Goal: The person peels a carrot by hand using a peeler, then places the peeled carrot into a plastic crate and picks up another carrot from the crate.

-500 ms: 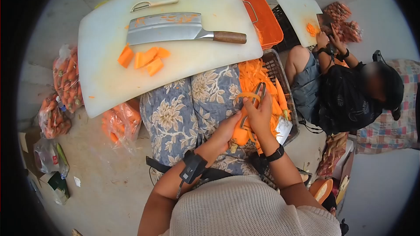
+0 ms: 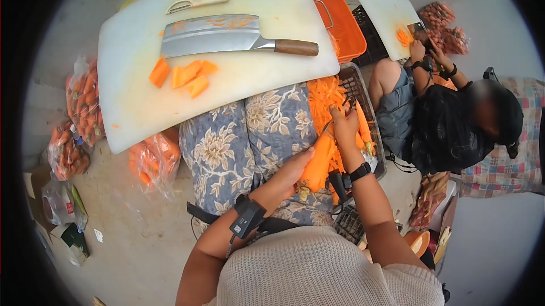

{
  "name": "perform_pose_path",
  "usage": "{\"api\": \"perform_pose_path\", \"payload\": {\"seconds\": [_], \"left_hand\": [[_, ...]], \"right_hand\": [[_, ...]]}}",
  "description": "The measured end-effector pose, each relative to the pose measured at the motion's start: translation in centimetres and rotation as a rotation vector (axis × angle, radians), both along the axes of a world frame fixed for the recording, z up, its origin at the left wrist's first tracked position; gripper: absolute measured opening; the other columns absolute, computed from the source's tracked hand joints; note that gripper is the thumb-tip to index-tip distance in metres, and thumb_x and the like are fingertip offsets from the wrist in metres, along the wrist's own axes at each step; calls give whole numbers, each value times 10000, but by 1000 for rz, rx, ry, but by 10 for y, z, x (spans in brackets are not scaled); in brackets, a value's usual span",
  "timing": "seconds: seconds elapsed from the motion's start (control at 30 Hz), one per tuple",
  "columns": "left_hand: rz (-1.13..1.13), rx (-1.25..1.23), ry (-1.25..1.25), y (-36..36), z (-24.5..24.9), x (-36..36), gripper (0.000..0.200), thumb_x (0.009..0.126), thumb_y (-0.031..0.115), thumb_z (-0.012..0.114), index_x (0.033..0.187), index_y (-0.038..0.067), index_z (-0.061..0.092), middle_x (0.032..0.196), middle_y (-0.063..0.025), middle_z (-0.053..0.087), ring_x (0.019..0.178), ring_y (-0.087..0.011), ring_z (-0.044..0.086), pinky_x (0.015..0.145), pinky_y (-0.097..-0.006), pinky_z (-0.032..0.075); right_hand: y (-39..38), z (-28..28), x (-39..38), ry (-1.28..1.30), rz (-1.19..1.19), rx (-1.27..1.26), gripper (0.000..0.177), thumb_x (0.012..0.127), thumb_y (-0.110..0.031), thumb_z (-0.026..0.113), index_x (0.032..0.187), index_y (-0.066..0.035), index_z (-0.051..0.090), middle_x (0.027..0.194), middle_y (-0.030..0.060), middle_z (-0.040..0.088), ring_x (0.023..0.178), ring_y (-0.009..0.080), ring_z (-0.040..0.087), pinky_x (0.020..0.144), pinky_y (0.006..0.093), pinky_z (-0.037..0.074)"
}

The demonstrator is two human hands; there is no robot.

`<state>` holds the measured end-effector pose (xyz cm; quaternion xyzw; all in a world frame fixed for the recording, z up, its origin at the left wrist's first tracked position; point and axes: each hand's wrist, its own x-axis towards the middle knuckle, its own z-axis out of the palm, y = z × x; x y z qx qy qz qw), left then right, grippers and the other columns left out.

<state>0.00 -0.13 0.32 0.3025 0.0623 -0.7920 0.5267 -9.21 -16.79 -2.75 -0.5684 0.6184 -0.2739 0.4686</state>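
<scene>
A large orange carrot [image 2: 318, 161], its stem end toward me, rests in my left hand [image 2: 297, 171], whose fingers wrap its left side. My right hand [image 2: 345, 131] is closed on a peeler [image 2: 350, 103] with a dark metal frame, near the carrot's far end; part of the peeler is hidden by the fingers. Beneath and beyond lie orange peelings [image 2: 326, 95] in a dark plastic crate [image 2: 379, 146]. On the white cutting board [image 2: 227, 82] lie a cleaver [image 2: 213, 36] with a wooden handle, a pale peeler [image 2: 198, 3] and several carrot chunks [image 2: 187, 73].
An orange bin [image 2: 352, 28] stands past the board. Bags of carrots [image 2: 85, 99] lie at the left, another bag [image 2: 152, 158] below the board. At the right a co-worker [image 2: 448, 118] works at a second board [image 2: 386, 16]. A black handle [image 2: 338, 184] lies beside the carrot.
My right hand and the peeler have moved slightly off the carrot, toward the far end. A peel strip that hung around the peeler is gone from it. The carrot shows more fully.
</scene>
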Motion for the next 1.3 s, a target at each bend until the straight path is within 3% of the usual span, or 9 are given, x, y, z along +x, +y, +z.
{"api": "perform_pose_path", "payload": {"seconds": [0.13,0.33,0.57,0.73,0.83,0.9,1.03,1.13,1.3], "left_hand": [[2,9,22,0,2,2,466,928,374,406,1212,5,418,1016,-152,573,865,-254,615,732,-343,510],[-10,-24,35,2,4,4,455,927,364,412,1206,5,423,1021,-149,569,868,-255,616,724,-337,514],[-49,-16,7,4,5,7,437,929,351,411,1194,3,424,1011,-145,569,867,-252,615,719,-332,518],[-41,-24,18,4,2,4,429,932,346,404,1194,6,422,1008,-151,569,870,-248,616,720,-330,522],[-47,-64,-49,8,8,8,435,934,352,392,1198,7,422,1012,-164,573,874,-247,616,722,-325,522],[-44,-108,-112,10,9,16,443,936,359,381,1202,7,421,1016,-173,577,876,-247,617,721,-322,522],[-45,-94,37,11,9,18,484,935,394,352,1224,12,419,1053,-204,580,888,-251,620,698,-328,526],[-32,-115,60,10,7,18,505,932,418,337,1228,18,425,1072,-212,576,897,-254,619,678,-346,528],[-28,-101,87,8,3,14,511,931,433,322,1220,29,440,1072,-202,579,886,-252,622,666,-370,527]], "right_hand": [[-12,-37,-4,35,15,-328,306,717,-175,684,785,38,475,684,79,530,493,126,478,472,259,397],[-7,14,10,-9,-41,-22,251,757,-169,653,744,9,478,692,60,494,543,121,482,510,276,415],[-28,-12,-7,17,-42,88,317,750,-208,668,838,2,447,744,74,508,573,131,484,535,279,405],[-34,-24,-9,-18,-181,200,250,740,-199,649,717,-20,477,671,68,472,595,186,504,546,353,413],[-52,-96,-47,270,-58,-263,271,712,-205,668,694,11,505,620,81,475,578,198,503,543,353,417],[-52,-151,-83,382,-1,-227,275,672,-184,687,710,22,508,640,111,519,594,233,533,560,350,435],[7,-131,-109,105,-146,322,335,622,-142,696,827,36,500,789,156,585,674,210,579,557,322,448],[27,-124,-113,123,-267,-7,352,620,-142,699,853,24,494,760,117,573,649,167,568,540,294,445],[49,-8,-83,-153,-237,-73,259,737,-54,633,902,-17,438,800,96,531,693,168,578,631,267,501]]}}
